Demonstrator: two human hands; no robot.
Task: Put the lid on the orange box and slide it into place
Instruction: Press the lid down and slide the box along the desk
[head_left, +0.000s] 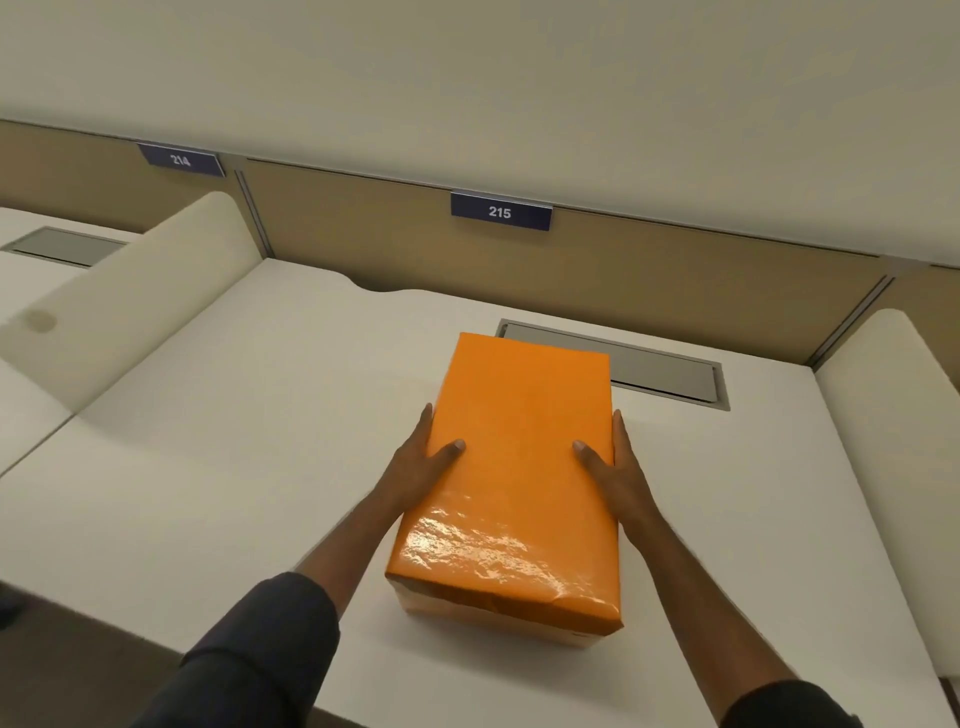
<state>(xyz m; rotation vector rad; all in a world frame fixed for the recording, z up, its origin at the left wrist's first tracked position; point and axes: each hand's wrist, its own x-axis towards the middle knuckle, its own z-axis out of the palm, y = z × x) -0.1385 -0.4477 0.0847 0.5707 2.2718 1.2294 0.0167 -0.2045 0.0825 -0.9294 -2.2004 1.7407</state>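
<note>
An orange box (514, 467) stands on the white desk (234, 415), its glossy orange lid covering the top and hanging down over the sides; a strip of the paler base shows under the lid's near edge. My left hand (421, 462) presses against the left side, thumb lying on the lid's top. My right hand (613, 467) holds the right side the same way, thumb on top, fingers down the side and mostly hidden.
A grey cable hatch (670, 374) is set in the desk just behind the box. A tan partition with number plates 214 (180, 160) and 215 (500, 211) runs along the back. Cream dividers stand at left (130, 306) and right (893, 395).
</note>
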